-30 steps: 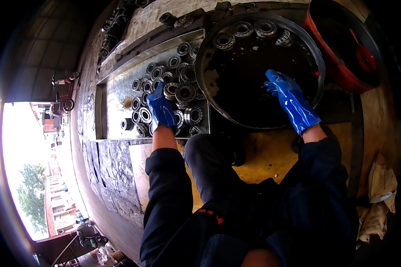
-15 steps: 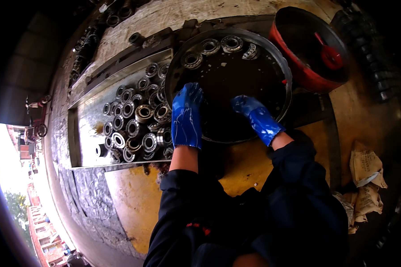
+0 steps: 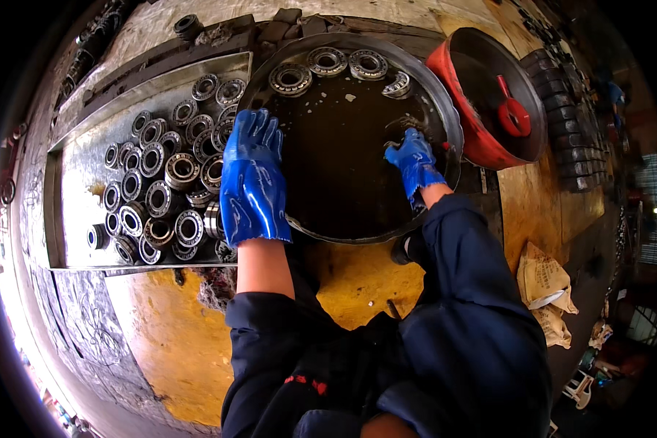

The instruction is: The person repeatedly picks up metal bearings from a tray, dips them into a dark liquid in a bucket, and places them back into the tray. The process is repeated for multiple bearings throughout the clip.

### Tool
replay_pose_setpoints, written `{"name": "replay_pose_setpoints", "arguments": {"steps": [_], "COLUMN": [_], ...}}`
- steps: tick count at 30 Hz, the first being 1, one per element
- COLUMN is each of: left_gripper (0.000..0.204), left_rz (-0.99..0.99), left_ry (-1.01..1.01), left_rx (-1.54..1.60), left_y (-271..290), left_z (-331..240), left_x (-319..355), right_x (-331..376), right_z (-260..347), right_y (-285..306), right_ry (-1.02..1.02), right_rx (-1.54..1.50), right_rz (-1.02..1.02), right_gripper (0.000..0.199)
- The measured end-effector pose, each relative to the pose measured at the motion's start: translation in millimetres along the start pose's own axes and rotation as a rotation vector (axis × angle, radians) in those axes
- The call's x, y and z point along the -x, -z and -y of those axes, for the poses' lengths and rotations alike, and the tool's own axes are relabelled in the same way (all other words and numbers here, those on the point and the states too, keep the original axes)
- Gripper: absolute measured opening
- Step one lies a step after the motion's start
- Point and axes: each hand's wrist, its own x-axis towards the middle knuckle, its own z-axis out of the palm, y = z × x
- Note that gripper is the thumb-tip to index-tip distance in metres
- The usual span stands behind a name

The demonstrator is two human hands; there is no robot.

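Note:
My left hand (image 3: 255, 179), in a wet blue glove, lies over the left rim of a round basin (image 3: 451, 98) holding dark liquid. Its fingers are stretched out, and no object shows in them. At the liquid's right side is my right hand (image 3: 417, 164), also gloved in blue, thumb apart from the fingers. Ripples or something indistinct show just beyond its fingertips. Three roller bearings (image 3: 327, 62) lie flat along the basin's far edge, and a tilted bearing (image 3: 397, 85) rests to their right. Left of the basin, a metal tray (image 3: 55, 208) carries several bearings (image 3: 152, 159).
A red tub (image 3: 445, 109) with a red handled tool (image 3: 515, 117) inside stands right of the basin. Beyond it are stacked dark parts (image 3: 558, 120). Brown paper sacks (image 3: 544, 281) lie at the right. A dark tangled clump (image 3: 217, 288) sits below the tray.
The whole view has shifted. My right hand has moved rightward across the basin toward its right wall. My left hand's fingers, bunched before, are now extended at the left rim.

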Motion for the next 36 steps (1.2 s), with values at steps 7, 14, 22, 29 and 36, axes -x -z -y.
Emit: {"name": "replay_pose_setpoints", "arguments": {"steps": [7,14,22,29,36], "left_gripper": [0.053,0.053,0.054,0.052,0.051], "left_rz": [-0.110,-0.071,-0.091,-0.014,0.109], "left_ry": [0.123,0.126,0.241,0.200,0.146], "left_rx": [0.071,0.118,0.142,0.171,0.253], "left_y": [4,1,-7,4,14], "left_z": [-21,-14,-16,-4,-3], "left_x": [-12,-10,-19,-2,10], "right_x": [-40,-38,-34,-40,-22], "right_z": [14,-5,-25,-42,-17], "right_y": [-9,-18,-38,-60,-21], "right_ry": [-0.121,-0.166,-0.085,0.009,0.292], "right_rx": [0.263,0.281,0.370,0.503,0.328], "right_rz": [0.114,0.107,0.081,0.067,-0.001], "right_gripper": [0.074,0.072,0.058,0.048,0.039]}}
